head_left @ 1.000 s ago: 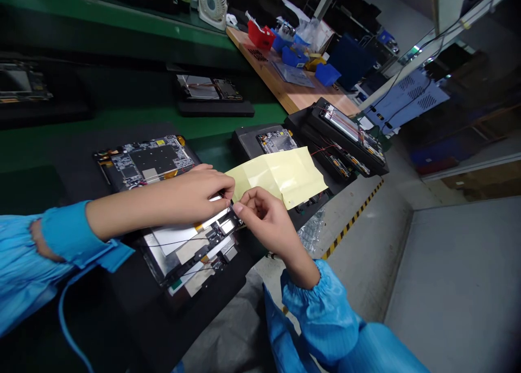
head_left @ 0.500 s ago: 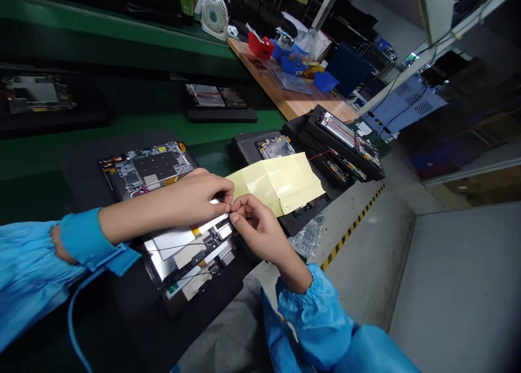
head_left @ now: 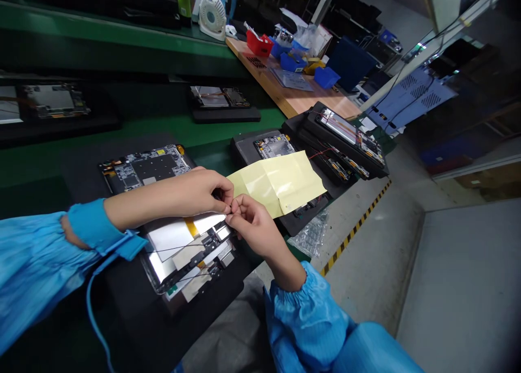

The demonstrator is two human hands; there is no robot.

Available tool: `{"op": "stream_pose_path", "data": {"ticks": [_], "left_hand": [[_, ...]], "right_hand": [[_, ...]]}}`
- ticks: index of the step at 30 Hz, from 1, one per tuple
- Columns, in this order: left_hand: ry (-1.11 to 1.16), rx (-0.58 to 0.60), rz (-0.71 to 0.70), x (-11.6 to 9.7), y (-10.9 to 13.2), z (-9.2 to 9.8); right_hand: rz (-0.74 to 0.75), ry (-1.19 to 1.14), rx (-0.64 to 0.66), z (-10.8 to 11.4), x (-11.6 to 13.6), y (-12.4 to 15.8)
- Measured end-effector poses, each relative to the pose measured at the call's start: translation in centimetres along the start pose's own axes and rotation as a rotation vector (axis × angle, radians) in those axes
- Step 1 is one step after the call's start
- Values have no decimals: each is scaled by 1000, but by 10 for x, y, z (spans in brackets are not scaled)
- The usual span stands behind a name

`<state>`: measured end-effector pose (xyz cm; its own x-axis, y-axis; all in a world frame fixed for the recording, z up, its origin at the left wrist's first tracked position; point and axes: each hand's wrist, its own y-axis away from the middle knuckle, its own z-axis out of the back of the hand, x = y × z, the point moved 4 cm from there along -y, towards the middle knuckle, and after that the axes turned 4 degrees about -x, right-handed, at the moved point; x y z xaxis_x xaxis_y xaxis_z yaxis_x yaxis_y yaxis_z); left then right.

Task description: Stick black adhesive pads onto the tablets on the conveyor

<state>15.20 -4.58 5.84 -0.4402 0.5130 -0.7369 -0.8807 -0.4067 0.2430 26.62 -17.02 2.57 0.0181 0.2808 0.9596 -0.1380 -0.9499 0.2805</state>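
Pinching together at the centre of the frame, your left hand (head_left: pixel 183 196) and right hand (head_left: pixel 254 232) are nearly closed, fingertips almost touching. What they grip is too thin and too hidden to tell; it may be a corner of the yellow film (head_left: pixel 280 184) or a fine wire. That film spreads to the right of your hands, above the grey fixture holding a circuit board (head_left: pixel 273 146), and its tip reaches your left fingers (head_left: pixel 223 194).

Directly below your hands lies an opened tablet (head_left: pixel 185 259) on a black pad (head_left: pixel 122 302), its silver foil panels crossed by thin black wires (head_left: pixel 175 248). Those wires are the weak spot: a pull while they are pinched could snag one or tear it from its joint. If the film is adhesive and sags, it could stick to the foil or the connectors, and peeling it off could lift something with it. Your left cuff (head_left: pixel 93 226) lies close to the tablet, and the blue wrist-strap cord (head_left: pixel 91 302) trails from it across the pad, so a sideways reach could catch the cord and jerk your hands. Keep an eye on the bare circuit board (head_left: pixel 146 168) at upper left too, just beyond your left forearm.
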Motion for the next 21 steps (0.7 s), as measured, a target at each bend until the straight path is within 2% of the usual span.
{"op": "stream_pose_path", "data": {"ticks": [7,12,16,21], "left_hand": [[-53,-6,33,-6,6,3],[-126,-110,18,-5,8,1],[-79,-163,-131,-4,14,0],[-89,-254,-307,0,33,-2]], "right_hand": [[-85,-102,-1,-1,0,-9],[-134,-201,44,-4,-5,-17],[-129,-233,103,-6,-9,-19],[-118,-263,160,-7,-8,-16]]}}
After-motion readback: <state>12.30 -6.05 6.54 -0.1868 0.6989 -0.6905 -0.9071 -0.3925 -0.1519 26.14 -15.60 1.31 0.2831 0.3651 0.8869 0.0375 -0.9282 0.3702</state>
